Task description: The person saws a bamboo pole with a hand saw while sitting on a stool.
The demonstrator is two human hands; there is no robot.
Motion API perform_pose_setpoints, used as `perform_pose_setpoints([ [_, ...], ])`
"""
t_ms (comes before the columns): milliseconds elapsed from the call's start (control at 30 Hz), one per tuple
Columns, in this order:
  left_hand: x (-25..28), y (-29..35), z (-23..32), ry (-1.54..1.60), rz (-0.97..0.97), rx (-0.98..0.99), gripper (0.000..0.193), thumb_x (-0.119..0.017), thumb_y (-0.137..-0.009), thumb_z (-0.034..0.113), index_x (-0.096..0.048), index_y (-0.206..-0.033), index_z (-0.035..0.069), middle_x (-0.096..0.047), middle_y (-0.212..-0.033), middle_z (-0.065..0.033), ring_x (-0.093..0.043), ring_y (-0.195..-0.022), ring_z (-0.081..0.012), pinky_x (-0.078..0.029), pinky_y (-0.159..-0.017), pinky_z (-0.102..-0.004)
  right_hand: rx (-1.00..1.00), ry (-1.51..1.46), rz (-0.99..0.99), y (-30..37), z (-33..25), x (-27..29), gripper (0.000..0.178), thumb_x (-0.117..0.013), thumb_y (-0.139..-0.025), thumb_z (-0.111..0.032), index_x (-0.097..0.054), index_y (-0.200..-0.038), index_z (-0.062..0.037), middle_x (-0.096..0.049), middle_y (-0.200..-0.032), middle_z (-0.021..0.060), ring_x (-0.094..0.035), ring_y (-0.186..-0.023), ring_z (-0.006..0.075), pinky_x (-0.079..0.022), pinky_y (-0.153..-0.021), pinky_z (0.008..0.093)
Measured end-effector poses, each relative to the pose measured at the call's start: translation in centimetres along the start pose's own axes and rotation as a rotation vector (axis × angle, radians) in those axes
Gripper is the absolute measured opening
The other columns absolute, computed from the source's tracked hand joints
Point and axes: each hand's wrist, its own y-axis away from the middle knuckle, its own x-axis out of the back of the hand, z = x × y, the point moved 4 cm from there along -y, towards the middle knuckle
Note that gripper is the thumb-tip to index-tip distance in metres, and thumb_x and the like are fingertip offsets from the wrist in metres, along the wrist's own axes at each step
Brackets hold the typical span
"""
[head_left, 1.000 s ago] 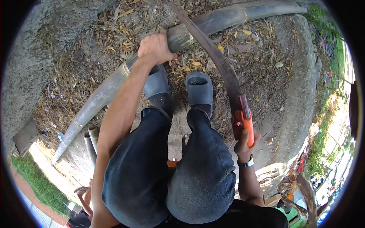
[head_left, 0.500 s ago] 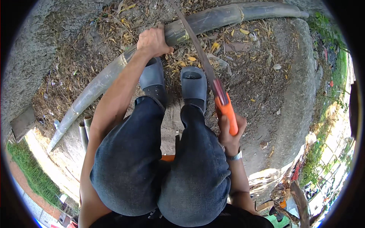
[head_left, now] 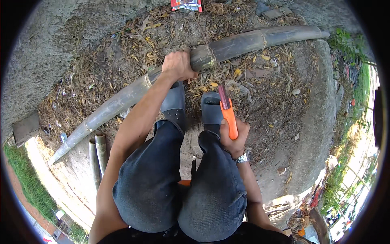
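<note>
A long bamboo pole (head_left: 237, 45) lies slantwise across the ground, from lower left to upper right. My left hand (head_left: 178, 66) wraps around its middle and presses down on it just beyond my left foot. In my right hand (head_left: 238, 139) is a handsaw (head_left: 230, 121), gripped by its orange handle near my right knee. A dark red section shows at the front of the handle. The blade beyond it can hardly be made out. My grey clogs (head_left: 213, 109) stand on the near side of the pole.
Two short bamboo pieces (head_left: 101, 149) lean together at the left. Dry leaves and litter cover the dirt, with a red packet (head_left: 187, 5) at the far edge. A concrete edge (head_left: 321, 110) curves along the right; a flat slab (head_left: 26, 129) lies at far left.
My right hand has drawn the saw up and left, and its blade no longer shows broadly across the pole. My left hand stays on the pole. The whole view has shifted.
</note>
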Motion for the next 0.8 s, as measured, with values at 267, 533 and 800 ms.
perform_pose_setpoints([
  [267, 1.7, -0.4, -1.6, -0.011, 0.046, -0.023, 0.081, -0.088, -0.066, 0.047, -0.064, -0.125, -0.003, -0.077, -0.107, -0.0256, -0.076, -0.103, -0.0405, -0.061, -0.093, -0.0485, -0.255, -0.056, 0.07, 13.7, -0.9, 7.3, 0.018, -0.069, -0.096, -0.015, -0.07, -0.092, 0.0016, -0.061, -0.061, 0.0032, -0.059, -0.053, 0.0121, -0.046, -0.056, 0.0308],
  [533, -1.8, 0.8, -1.4, -0.01, 0.084, -0.045, 0.079, -0.088, -0.065, 0.048, -0.067, -0.123, -0.001, -0.077, -0.108, -0.0249, -0.075, -0.104, -0.042, -0.06, -0.095, -0.0481, -0.306, -0.156, -0.006, 2.8, -1.1, 2.3, 0.028, -0.072, -0.096, -0.019, -0.065, -0.077, 0.0005, -0.051, -0.056, 0.0044, -0.046, -0.05, 0.0099, -0.037, -0.049, 0.0329],
  [800, -0.9, 0.2, 0.2, 0.026, 0.074, 0.004, 0.08, -0.09, -0.062, 0.044, -0.067, -0.125, -0.001, -0.076, -0.114, -0.0261, -0.074, -0.109, -0.0409, -0.059, -0.098, -0.0487, -0.473, -0.146, 0.46, 6.4, 3.9, 10.3, 0.043, -0.066, -0.106, -0.029, -0.058, -0.072, -0.0037, -0.054, -0.058, -0.0025, -0.049, -0.05, 0.0055, -0.041, -0.048, 0.0262],
])
